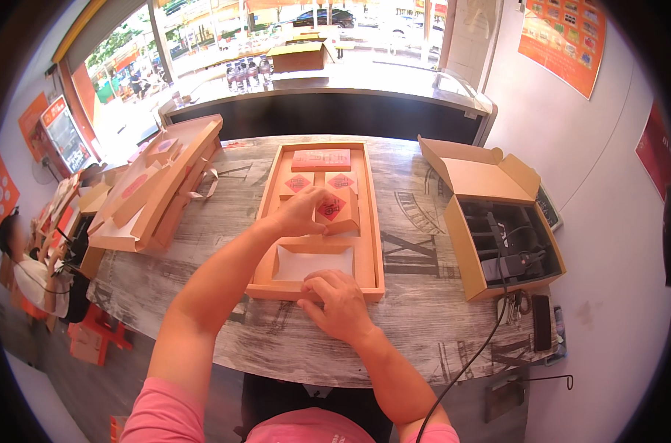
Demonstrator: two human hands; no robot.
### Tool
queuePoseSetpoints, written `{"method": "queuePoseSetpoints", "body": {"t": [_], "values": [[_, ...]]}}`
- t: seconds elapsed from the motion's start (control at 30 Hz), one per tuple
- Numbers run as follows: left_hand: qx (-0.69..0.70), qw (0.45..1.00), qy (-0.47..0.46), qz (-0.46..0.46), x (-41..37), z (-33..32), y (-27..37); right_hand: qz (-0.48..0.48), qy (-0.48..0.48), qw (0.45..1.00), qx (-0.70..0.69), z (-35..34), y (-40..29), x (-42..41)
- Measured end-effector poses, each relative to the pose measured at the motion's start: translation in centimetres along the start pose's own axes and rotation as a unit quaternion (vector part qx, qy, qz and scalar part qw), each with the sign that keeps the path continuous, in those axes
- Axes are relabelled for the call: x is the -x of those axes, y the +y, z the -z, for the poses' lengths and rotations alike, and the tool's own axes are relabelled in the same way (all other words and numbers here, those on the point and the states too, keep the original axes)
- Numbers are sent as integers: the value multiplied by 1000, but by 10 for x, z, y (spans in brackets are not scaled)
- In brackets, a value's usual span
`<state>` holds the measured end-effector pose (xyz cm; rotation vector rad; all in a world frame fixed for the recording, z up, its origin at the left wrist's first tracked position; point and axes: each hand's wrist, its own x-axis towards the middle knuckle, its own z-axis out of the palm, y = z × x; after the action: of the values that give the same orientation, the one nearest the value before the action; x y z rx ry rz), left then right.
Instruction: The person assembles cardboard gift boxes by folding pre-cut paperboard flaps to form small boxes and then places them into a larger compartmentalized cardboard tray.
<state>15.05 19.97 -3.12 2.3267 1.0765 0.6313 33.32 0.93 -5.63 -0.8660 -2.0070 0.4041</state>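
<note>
A shallow cardboard gift tray (377, 243) lies lengthwise before me on the table. My left hand (299, 213) grips a small square cardboard box (344, 213) bearing a red diamond label, thumb at its near side and fingers at its left. This box sits tilted over the tray. Behind it are two similar small boxes, one at left (297, 181) and one at right (342, 180). A flat pink-red box (320, 160) fills the far end. My right hand (338, 304) rests at the tray's near rim, fingers apart, beside a rectangular white-bottomed recess (313, 263).
Left on the table (241, 199) stand stacked large cardboard trays (164, 188) with a ribbon. An open carton (510, 238) holds dark devices; its cable (482, 354) runs towards me. Keys (514, 307) and a dark oblong case (541, 323) lie nearby. Another person (42, 277) sits far left.
</note>
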Motion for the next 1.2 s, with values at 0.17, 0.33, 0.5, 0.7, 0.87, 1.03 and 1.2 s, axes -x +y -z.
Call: {"method": "queuePoseSetpoints", "body": {"t": [0.17, 0.33, 0.5, 0.7, 0.87, 1.03, 1.2], "values": [[-98, 994, -49, -3, -6, 0, 19, 2, -1, 1000, 11, 2, -1, -1], [-101, 992, -71, 29, -8, 1, 24, 2, 0, 1000, 6, 1, -3, -3], [-173, 974, -143, 24, -24, 6, 45, 1, -20, 999, 42, 9, -12, -7], [-226, 957, -172, 54, -27, -6, 39, 21, 2, 1000, 19, -3, -4, -6], [-162, 968, -184, 55, -24, -7, 21, 30, 2, 999, 21, -5, -3, -7], [-208, 972, -108, 13, -8, 0, 31, 32, 3, 999, 24, -2, -4, -5], [-231, 972, -46, -14, 9, 63, 26, 24, -16, 999, 24, -4, -7, -5]]}}
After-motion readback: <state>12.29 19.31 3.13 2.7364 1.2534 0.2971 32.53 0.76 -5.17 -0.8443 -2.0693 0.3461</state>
